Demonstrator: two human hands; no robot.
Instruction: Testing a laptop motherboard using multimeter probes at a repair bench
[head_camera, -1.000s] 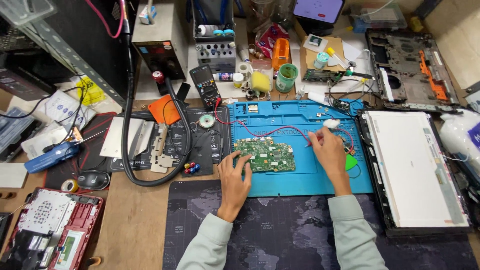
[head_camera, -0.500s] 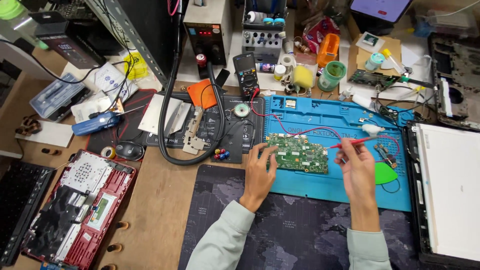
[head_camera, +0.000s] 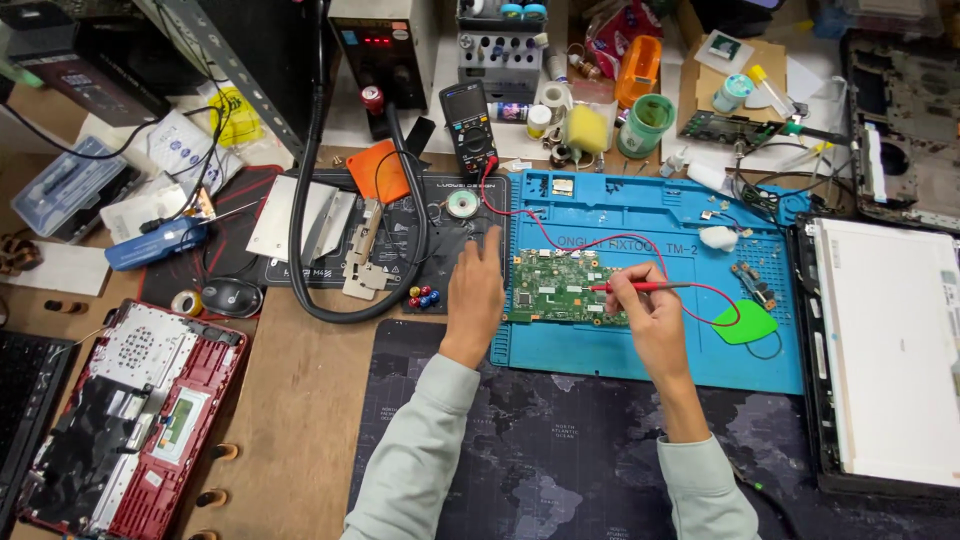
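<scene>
Green circuit board (head_camera: 562, 288), lying on the blue mat (head_camera: 640, 345) at the desk's centre, is now steadied at its nine o'clock edge by the flattened, unclenched left hand (head_camera: 474, 290), while a red probe (head_camera: 640, 287), lately brought over, is pinched in the right hand (head_camera: 650, 315).

Green circuit board (head_camera: 560, 288) flat on blue mat, thin red probe (head_camera: 640, 287) tip touching it
</scene>
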